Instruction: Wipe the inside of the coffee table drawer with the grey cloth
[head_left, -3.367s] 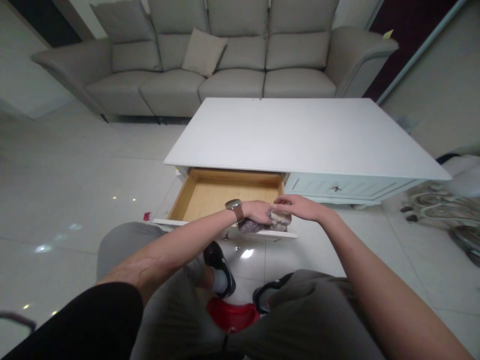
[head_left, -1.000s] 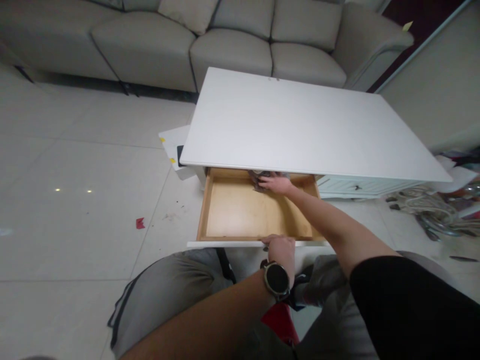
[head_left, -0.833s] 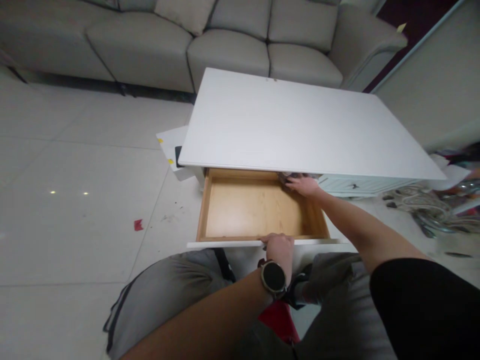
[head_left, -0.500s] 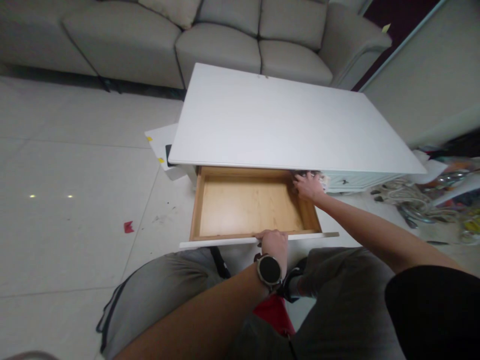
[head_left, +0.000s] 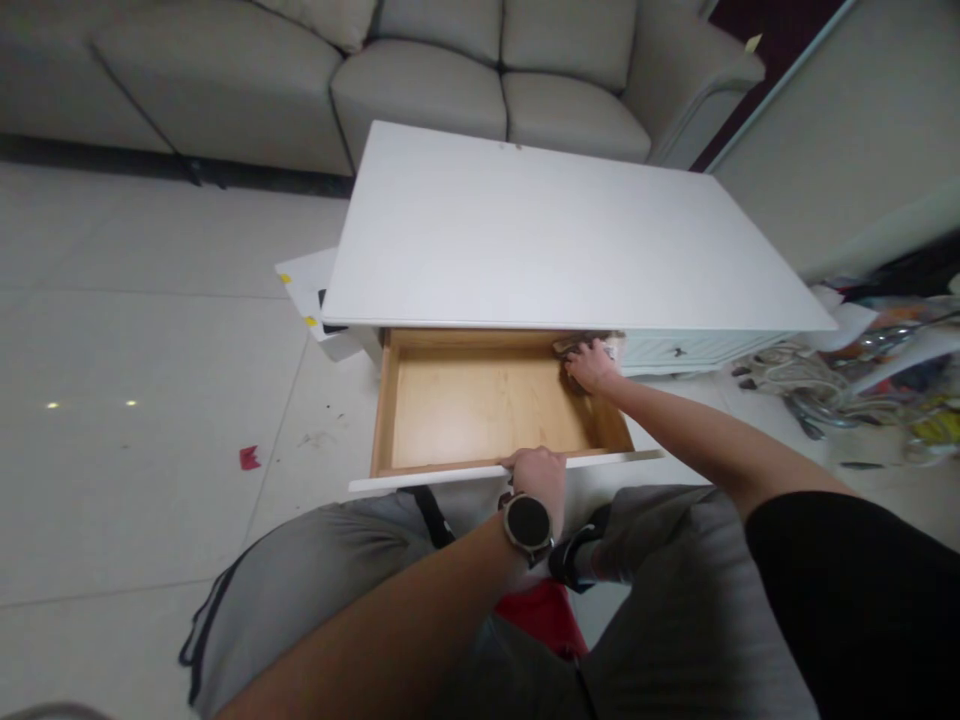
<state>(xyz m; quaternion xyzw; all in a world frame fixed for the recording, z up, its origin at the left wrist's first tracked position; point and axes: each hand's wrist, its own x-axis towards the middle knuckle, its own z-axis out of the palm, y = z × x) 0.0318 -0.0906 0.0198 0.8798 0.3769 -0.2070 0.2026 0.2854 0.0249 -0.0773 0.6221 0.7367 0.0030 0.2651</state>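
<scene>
A wooden drawer (head_left: 465,405) with a white front is pulled out from under the white tabletop (head_left: 555,230) of a low coffee table. My left hand (head_left: 536,475), a watch on its wrist, is closed over the drawer's front edge. At the drawer's back right corner, my right hand (head_left: 594,370) is closed on a crumpled brown-and-white cloth (head_left: 574,348). The cloth is pressed at the inner right side, partly hidden by the fingers. The drawer's bare wood bottom shows.
A second drawer (head_left: 677,351) with a small handle is shut at the right. Behind the table stands a grey sofa (head_left: 420,95). A white box (head_left: 307,285) lies by the left end, a red scrap (head_left: 249,458) on the floor. Coiled cords (head_left: 795,385) and clutter lie at right.
My right hand has moved with the cloth from the drawer's right side edge a little inward and down into the back right corner. My left hand stays on the front edge.
</scene>
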